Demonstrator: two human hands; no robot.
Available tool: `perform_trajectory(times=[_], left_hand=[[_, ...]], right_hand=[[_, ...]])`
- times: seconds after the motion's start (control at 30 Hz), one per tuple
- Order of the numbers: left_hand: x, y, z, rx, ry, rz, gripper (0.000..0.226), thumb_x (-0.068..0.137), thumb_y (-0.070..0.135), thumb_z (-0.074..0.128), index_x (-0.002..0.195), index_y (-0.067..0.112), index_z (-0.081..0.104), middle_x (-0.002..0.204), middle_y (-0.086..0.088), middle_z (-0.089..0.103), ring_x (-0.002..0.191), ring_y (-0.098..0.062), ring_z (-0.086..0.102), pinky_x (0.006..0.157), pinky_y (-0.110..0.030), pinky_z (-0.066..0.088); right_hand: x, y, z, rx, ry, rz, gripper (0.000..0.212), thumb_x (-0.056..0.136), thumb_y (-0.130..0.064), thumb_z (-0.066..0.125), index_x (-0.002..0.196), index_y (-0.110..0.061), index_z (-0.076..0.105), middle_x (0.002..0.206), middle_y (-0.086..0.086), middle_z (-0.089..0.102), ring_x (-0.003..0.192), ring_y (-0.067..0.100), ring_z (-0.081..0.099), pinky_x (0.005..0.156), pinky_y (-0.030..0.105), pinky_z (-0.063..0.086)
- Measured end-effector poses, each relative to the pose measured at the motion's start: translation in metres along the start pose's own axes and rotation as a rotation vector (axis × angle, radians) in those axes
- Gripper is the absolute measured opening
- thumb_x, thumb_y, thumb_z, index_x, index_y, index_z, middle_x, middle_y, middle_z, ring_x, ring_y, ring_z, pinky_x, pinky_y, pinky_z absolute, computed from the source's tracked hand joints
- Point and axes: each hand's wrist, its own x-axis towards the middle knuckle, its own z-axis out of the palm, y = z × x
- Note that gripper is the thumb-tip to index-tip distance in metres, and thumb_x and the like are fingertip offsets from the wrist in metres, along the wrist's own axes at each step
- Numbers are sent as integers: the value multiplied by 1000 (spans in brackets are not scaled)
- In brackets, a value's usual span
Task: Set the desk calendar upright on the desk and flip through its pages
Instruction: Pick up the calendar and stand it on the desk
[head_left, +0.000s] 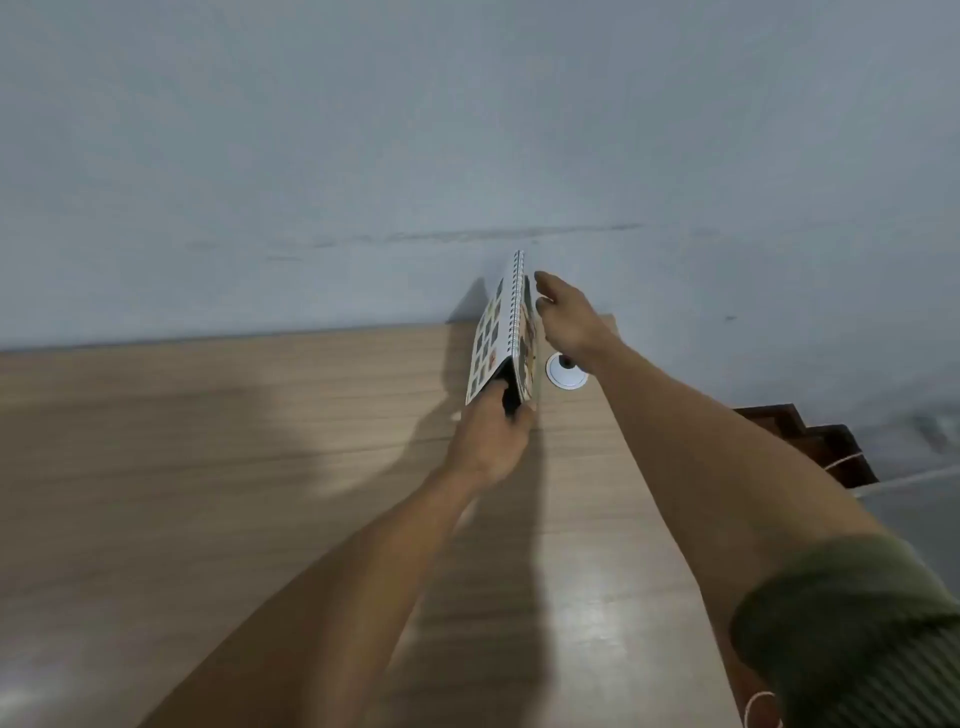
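The spiral-bound desk calendar (493, 332) is held up above the far part of the wooden desk (260, 467), seen almost edge-on, with its wire binding running up the top edge. My left hand (491, 441) grips its near lower corner, fingers wrapped around the dark base. My right hand (566, 317) is just right of the calendar, fingers spread and reaching toward its printed right-hand face; whether it touches is unclear.
A white round cable grommet (566, 371) sits in the desk under my right wrist. A pale blue-grey wall (467, 156) stands directly behind the desk. Dark wooden steps (826, 447) lie beyond the desk's right edge.
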Motion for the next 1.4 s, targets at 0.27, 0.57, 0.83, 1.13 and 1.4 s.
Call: perform_trajectory(times=[0.27,0.57,0.83,1.13,1.4], left_hand=[[-4,2,-7,-147,-53,45,28,92,31,58,114,14,60,113,-1,72,95,-11,72,92,-37,56],[-22,-9,-38,39,71,23,43,91,42,42,127,20,49,130,-5,64,116,-28,63,94,-44,53],[-66,-40,-97,132,0,25,31,98,27,43,122,14,58,115,-6,72,96,-23,72,86,-39,56],[-144,-82,-189,215,-51,91,31,103,16,40,130,6,52,128,-13,65,114,-29,62,84,-25,43],[-208,-147,-273,294,-99,116,30,103,12,38,129,6,52,130,-14,63,119,-32,57,86,-28,42]], right_hand=[[3,-7,4,14,2,33,43,103,2,33,131,-12,62,108,3,65,76,14,60,40,4,38],[-12,5,22,3,-7,67,21,107,-12,40,119,-12,58,120,8,64,118,32,61,105,56,51],[-72,-2,59,20,71,44,18,104,-13,43,111,-8,58,110,10,66,111,35,65,99,57,54],[-170,-23,152,105,169,48,12,105,-15,47,104,-12,58,106,14,69,102,35,67,92,56,56],[-258,-46,254,61,261,11,13,105,-14,51,105,-10,63,98,5,67,89,25,62,78,47,56]])
